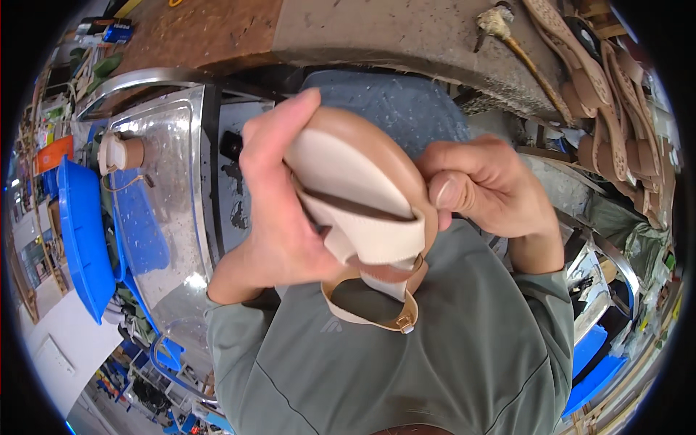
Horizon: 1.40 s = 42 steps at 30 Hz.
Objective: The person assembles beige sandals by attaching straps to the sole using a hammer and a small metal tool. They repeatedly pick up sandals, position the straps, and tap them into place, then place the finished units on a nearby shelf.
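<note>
In front of my chest I hold a sandal [348,170] with a tan sole edge, a pale insole and a wide cream strap across it. My left hand [279,196] is wrapped round its left side, thumb up along the far end of the sole. A thin ankle strap with a small metal buckle [406,322] dangles from the near end against my shirt. At the right edge of the sole is my right hand [496,188], its fingers curled and the thumb pressed to the index finger. What lies under those fingertips is partly hidden; they appear to pinch the sole's edge.
A worn workbench [348,32] runs across the far side, with a glue-crusted brush [525,61] on it. Several tan heeled soles [623,109] hang at the right. Another sandal [119,154] rests on the metal-framed clear surface [185,210] at left, beside a blue bin [83,239].
</note>
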Available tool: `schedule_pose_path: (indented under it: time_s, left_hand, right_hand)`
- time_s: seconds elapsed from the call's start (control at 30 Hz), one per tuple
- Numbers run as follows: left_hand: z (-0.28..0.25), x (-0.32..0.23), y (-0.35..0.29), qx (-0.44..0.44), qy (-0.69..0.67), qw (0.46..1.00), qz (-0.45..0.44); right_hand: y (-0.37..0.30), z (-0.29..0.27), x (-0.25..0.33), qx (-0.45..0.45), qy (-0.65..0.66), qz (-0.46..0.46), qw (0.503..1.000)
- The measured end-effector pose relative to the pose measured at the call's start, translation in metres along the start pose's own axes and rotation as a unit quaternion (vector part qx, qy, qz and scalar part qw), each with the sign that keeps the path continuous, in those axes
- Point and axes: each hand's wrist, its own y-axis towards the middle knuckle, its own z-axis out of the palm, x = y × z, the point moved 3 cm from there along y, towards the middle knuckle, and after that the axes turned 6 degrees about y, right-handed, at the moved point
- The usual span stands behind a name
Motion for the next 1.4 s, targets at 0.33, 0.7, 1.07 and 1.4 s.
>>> schedule_pose_path:
  time_s: [0.33, 0.7, 1.07, 1.4]
  left_hand:
    - [0.013, -0.01, -0.002, 0.027, 0.159, 0.985, 0.061]
    - [0.002, 0.024, 0.023, -0.022, -0.253, 0.96, -0.118]
    - [0.013, -0.005, 0.009, 0.055, -0.022, 0.997, -0.05]
    - [0.019, -0.01, 0.003, 0.062, 0.085, 0.994, -0.043]
  right_hand:
    - [0.001, -0.013, 0.036, 0.086, -0.101, 0.088, 0.987]
    - [-0.01, 0.005, -0.025, -0.026, 0.225, 0.032, 0.974]
    - [-0.034, -0.001, -0.026, -0.027, 0.198, 0.179, 0.963]
    - [-0.026, -0.008, -0.009, 0.009, 0.148, 0.273, 0.95]
